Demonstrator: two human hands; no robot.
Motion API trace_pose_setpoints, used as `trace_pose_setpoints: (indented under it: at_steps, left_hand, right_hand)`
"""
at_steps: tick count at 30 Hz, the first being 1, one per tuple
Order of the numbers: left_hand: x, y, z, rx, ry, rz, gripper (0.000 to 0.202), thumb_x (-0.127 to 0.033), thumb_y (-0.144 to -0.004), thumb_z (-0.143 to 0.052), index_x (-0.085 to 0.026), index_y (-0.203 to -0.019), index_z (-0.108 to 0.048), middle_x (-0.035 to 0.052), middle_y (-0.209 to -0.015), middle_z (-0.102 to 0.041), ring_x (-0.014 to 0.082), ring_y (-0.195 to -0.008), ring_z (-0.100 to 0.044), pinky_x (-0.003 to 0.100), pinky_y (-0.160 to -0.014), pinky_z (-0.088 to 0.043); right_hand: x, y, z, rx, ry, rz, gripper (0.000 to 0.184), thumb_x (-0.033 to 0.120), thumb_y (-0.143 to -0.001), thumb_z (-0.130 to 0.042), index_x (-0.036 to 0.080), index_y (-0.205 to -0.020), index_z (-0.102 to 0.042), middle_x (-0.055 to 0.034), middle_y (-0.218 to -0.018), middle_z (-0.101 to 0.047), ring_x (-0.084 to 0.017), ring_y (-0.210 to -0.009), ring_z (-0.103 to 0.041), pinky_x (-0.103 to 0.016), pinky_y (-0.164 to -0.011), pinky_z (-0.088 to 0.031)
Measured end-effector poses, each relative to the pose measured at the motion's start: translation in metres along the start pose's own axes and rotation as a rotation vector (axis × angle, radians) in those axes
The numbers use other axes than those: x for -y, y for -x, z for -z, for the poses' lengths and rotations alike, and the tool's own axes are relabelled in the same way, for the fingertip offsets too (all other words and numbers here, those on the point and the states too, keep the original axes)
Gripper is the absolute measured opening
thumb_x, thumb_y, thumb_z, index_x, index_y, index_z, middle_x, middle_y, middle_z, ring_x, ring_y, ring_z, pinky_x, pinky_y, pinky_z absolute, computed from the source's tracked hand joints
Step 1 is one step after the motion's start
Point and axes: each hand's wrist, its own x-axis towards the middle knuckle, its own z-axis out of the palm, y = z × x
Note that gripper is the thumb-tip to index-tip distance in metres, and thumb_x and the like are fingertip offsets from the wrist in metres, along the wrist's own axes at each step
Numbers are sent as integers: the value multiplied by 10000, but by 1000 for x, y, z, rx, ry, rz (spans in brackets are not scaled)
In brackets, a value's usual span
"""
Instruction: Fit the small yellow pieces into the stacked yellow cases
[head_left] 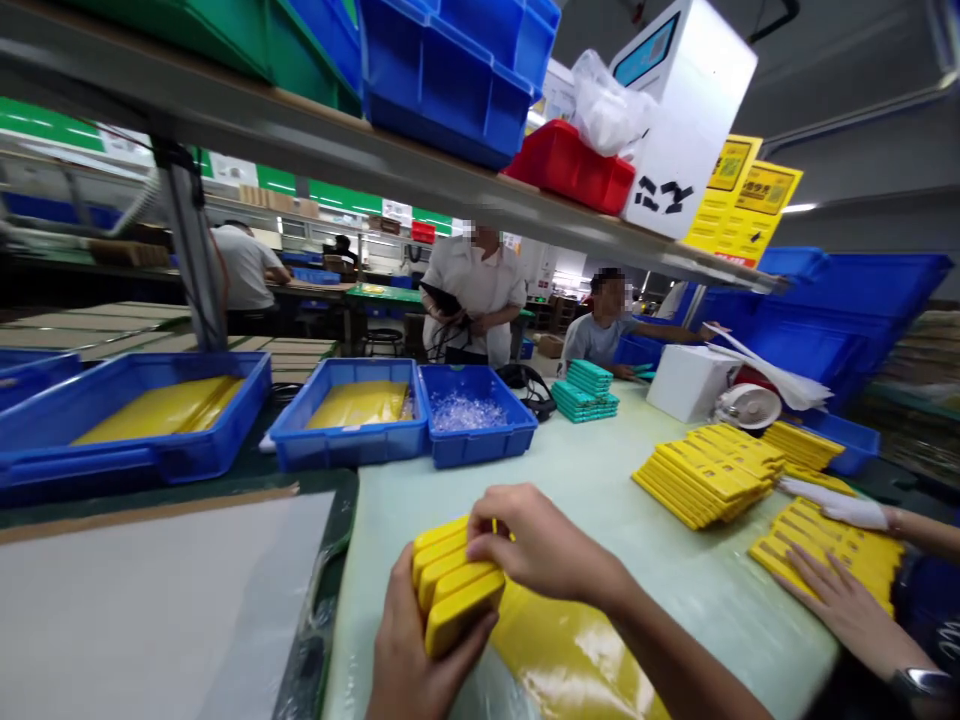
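My left hand (pixel 412 645) is wrapped round a small stack of flat yellow cases with rounded corners (pixel 463 612), held tilted above the table. Over the far right end of the stack, my right hand (pixel 536 545) has its thumb and forefinger bent together at the edge of a case. The fingertips partly cover what they pinch. Below my hands, a shiny yellow plastic sheet or bag (pixel 570 645) lies on the pale green tabletop (pixel 405 500), partly hidden by my right forearm.
Blue bins hold yellow sheets (pixel 360 404) and small clear pieces (pixel 469 412). Yellow stacks (pixel 705 475) stand to the right, beside a co-worker's hands (pixel 832 590), one white-gloved. Teal stacks (pixel 589 390) sit farther back. A loaded shelf (pixel 420 165) crosses overhead. Several people are beyond.
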Motion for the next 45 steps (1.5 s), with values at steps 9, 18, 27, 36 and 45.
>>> trace_pose_setpoints:
  at_steps: [9, 18, 27, 36, 45]
  left_hand:
    - [-10, 5, 7, 127, 133, 7, 1044, -629, -757, -902, -183, -1548, -387, 213, -1461, -621, 409, -1367, -641, 626, -1186, -513]
    - [-17, 9, 7, 182, 173, 72, 1140, -601, -716, -945, -159, -1574, -339, 229, -1490, -571, 431, -1410, -587, 650, -1228, -465]
    - [-19, 7, 7, 173, 205, 63, 1078, -531, -728, -957, -190, -1565, -370, 203, -1500, -577, 421, -1431, -579, 615, -1232, -469]
    - [-21, 6, 8, 166, 188, 62, 1052, -521, -727, -955, -197, -1546, -379, 173, -1454, -600, 386, -1363, -616, 571, -1200, -495]
    - [-24, 6, 8, 180, 196, 44, 1097, -589, -740, -947, -178, -1563, -349, 198, -1475, -590, 404, -1416, -587, 597, -1234, -465]
  right_hand:
    - [-15, 15, 23, -240, -81, 129, 163, 224, -1003, -726, 216, -840, -727, -10, -847, -713, -164, -755, -618, -279, -649, -433]
    - [-18, 17, 0, 85, -130, 99, 81, 242, -982, -712, 242, -931, -776, -1, -928, -741, -156, -796, -633, -283, -698, -433]
    - [-19, 6, 9, -123, -34, 128, 220, 311, -1025, -635, 210, -829, -642, -24, -826, -675, -184, -745, -588, -308, -691, -418]
    - [-11, -9, 0, 98, 134, 107, 150, 170, -933, -696, 190, -789, -658, -32, -826, -715, -176, -739, -603, -303, -696, -401]
    - [-32, -3, 32, -99, 41, 110, 250, 373, -990, -650, 208, -806, -684, -35, -783, -687, -180, -709, -570, -304, -647, -426]
